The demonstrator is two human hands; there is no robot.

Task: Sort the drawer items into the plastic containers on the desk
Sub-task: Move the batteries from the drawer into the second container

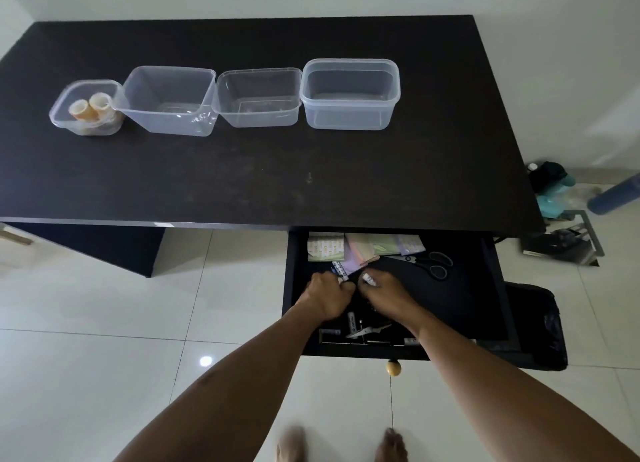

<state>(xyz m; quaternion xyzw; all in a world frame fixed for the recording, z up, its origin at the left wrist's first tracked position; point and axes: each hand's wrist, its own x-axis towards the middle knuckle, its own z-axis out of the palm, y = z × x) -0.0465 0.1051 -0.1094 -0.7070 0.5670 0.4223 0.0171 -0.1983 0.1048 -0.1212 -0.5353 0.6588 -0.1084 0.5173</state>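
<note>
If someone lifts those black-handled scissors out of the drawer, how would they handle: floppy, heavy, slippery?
The scissors look like metal blades with plastic loops, so probably stiff, not floppy. They lie flat on the drawer floor, so they would likely slide rather than roll. The blades may swing open if lifted by one loop.

Dark desk: four clear plastic containers in row.

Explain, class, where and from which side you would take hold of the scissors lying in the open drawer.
Probably grip the scissors by the two black handle loops, coming from above on the drawer's right side. They lie flat on the bare floor, loops toward the right and front, blades pointing left toward the paper packets. That side is open; both hands work further left.
</note>
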